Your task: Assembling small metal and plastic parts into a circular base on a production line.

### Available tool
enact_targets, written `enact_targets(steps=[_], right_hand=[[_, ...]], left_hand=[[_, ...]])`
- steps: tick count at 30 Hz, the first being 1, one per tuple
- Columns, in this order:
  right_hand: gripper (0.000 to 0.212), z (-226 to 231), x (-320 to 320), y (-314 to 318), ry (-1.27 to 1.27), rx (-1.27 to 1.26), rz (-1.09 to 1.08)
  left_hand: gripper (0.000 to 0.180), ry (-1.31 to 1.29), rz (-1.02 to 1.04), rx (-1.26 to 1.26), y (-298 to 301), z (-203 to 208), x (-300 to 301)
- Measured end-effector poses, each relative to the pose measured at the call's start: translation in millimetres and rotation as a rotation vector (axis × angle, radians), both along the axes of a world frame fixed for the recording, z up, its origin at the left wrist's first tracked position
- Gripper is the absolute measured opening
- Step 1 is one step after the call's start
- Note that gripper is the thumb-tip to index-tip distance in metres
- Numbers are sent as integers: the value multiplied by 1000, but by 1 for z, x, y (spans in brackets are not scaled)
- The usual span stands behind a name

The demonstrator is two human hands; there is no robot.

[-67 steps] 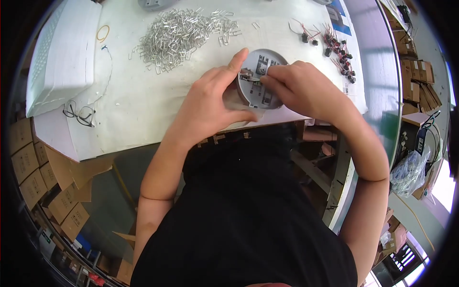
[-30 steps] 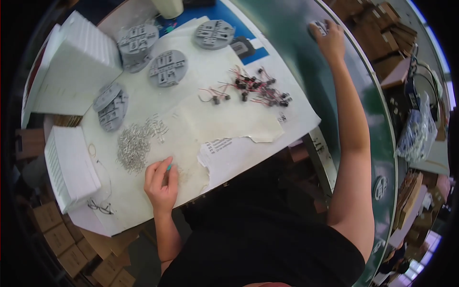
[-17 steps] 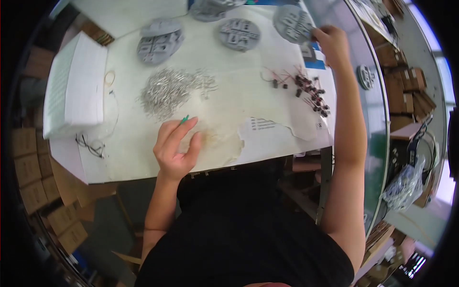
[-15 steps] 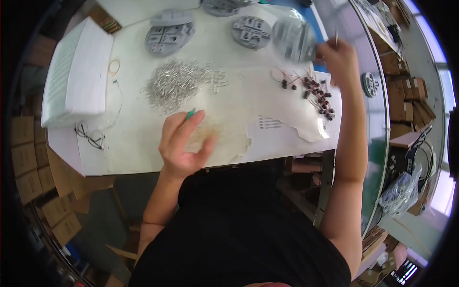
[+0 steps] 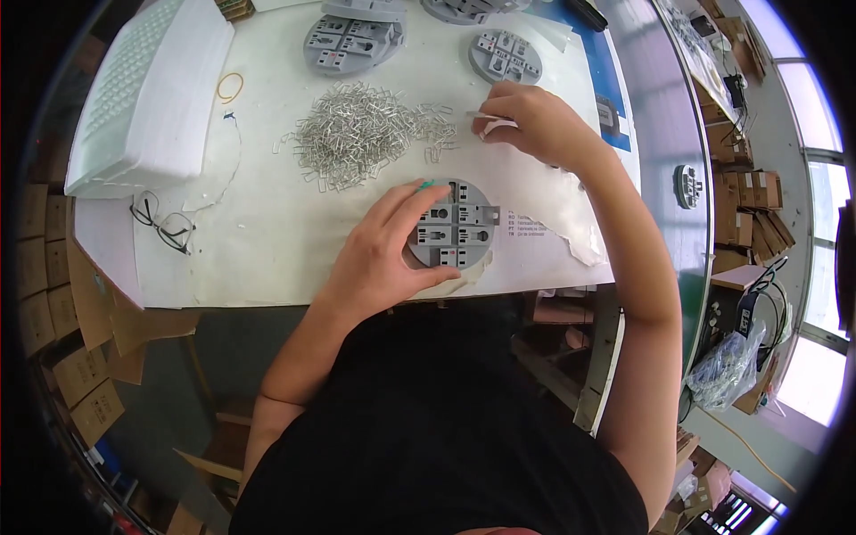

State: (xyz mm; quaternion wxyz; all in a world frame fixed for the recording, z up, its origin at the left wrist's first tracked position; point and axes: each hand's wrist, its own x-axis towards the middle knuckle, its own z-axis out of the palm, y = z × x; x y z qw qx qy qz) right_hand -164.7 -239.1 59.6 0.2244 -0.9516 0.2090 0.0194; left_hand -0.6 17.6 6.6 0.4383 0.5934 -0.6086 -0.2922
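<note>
A round grey plastic base [image 5: 459,214] with slots and raised blocks lies on the table in front of me. My left hand [image 5: 383,245] grips its left rim between thumb and fingers; a small green piece [image 5: 425,185] shows at the fingertips. Beyond and to the right, my right hand [image 5: 535,120] is closed on a thin, pale object [image 5: 496,125] whose kind I cannot make out. Just left of that hand lies a heap of U-shaped metal wire clips [image 5: 352,134]. The dark wired parts on the right are now mostly hidden by my right hand and forearm.
More grey round bases stand at the back, some stacked [image 5: 352,40], one single [image 5: 506,56]. On the left are a white foam block [image 5: 147,98], eyeglasses [image 5: 165,223] and a rubber band [image 5: 230,86]. A torn paper sheet [image 5: 544,223] covers the right front.
A grey base now lies before me under my left hand. My right hand has moved left from the far right edge toward the clips. The view has shifted slightly.
</note>
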Motion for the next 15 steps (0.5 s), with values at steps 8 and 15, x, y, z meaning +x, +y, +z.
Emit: enact_targets(steps=[8, 15], right_hand=[[15, 9, -1, 5, 2, 229, -285], [18, 38, 0, 85, 24, 658, -712]], left_hand=[[92, -43, 13, -39, -2, -4, -2], [92, -30, 50, -37, -4, -2, -4]])
